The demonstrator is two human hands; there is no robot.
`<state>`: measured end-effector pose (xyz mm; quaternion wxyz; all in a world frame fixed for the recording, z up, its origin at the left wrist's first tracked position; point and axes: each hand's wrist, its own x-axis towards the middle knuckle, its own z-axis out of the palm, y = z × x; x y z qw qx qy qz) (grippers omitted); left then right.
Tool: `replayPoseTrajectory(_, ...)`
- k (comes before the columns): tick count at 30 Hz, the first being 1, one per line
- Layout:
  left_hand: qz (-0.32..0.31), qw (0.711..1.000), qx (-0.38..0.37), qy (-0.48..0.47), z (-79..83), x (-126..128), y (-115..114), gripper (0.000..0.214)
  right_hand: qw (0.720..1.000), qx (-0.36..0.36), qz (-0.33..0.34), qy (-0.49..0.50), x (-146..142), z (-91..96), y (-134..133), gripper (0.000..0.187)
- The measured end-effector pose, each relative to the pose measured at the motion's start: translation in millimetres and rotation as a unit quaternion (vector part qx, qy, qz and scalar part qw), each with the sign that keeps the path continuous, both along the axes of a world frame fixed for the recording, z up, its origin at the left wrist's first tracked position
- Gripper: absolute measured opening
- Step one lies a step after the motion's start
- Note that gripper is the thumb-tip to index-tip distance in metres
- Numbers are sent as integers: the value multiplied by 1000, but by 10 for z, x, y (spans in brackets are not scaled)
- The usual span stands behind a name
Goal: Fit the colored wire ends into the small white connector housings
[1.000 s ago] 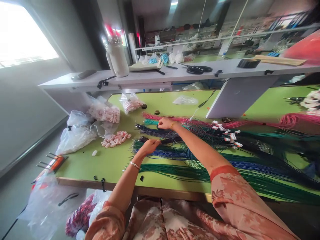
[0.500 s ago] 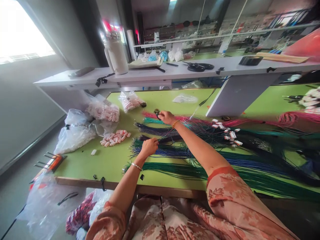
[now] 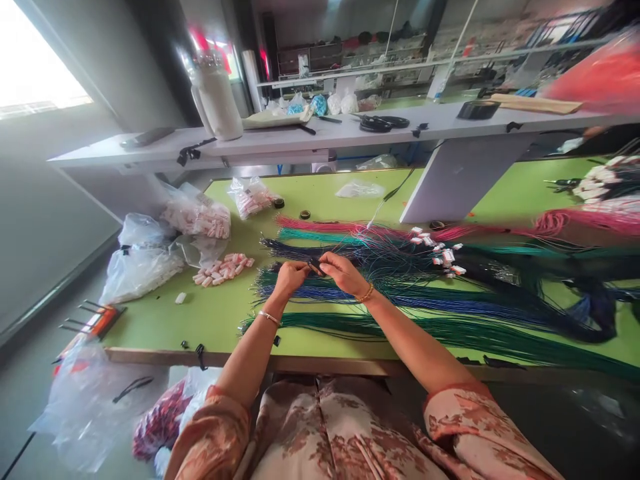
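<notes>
My left hand (image 3: pixel 290 277) is closed in a pinch around thin dark wires, over the middle of the table. My right hand (image 3: pixel 345 272) meets it fingertip to fingertip and pinches a short black strip (image 3: pixel 315 262) that looks like tape; the fingers partly hide it. Beneath and beside both hands lie bundles of long wires: pink wires (image 3: pixel 315 225), teal wires (image 3: pixel 310 235), blue wires (image 3: pixel 400 297) and green wires (image 3: pixel 360 325). A small black tape roll (image 3: pixel 305 215) rests on the table just beyond my hands.
White connectors (image 3: pixel 443 257) sit among the wires at right. Loose pinkish connectors (image 3: pixel 223 270) lie to the left, near plastic bags (image 3: pixel 145 260). A raised shelf (image 3: pixel 290 143) crosses the back, bearing a white jug (image 3: pixel 215 100) and black scissors (image 3: pixel 380 123). An orange pronged holder (image 3: pixel 103 320) stands at the left edge.
My right hand has come back from the tape roll to my left hand, with a black strip in its fingers. The roll stays on the table. The view has shifted slightly.
</notes>
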<state>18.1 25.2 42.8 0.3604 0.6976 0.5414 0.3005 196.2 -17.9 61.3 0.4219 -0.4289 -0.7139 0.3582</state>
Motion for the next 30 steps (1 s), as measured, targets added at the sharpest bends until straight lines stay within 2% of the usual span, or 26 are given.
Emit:
replayPoseTrajectory(4, 22, 998, -11, -53, 8, 14, -28, 29, 994, 25, -59, -91, 23, -180, 43, 19)
replayPoseTrajectory(8, 29, 994, -36, -96, 18, 27, -48, 32, 989, 38, -67, -127, 33, -259, 41, 17)
replayPoseTrajectory(11, 31, 996, -35, -78, 33, 29, -61, 35, 988, 32, -68, -132, 18, -319, 48, 17)
replayPoseTrajectory(17, -9, 999, 53, 6, 84, -3, -113, 34, 983, 26, -78, -163, -27, -415, 79, 16)
replayPoseTrajectory(22, -16, 996, 78, 33, 74, -13, -136, 33, 982, 31, -82, -167, -53, -436, 69, 15)
replayPoseTrajectory(25, 14, 997, 82, 2, 6, 2, -117, 28, 979, 34, -89, -178, -75, -440, 59, 15)
replayPoseTrajectory(30, 71, 996, 35, -41, -56, 45, -118, 21, 977, 29, -95, -190, -116, -459, 50, 16)
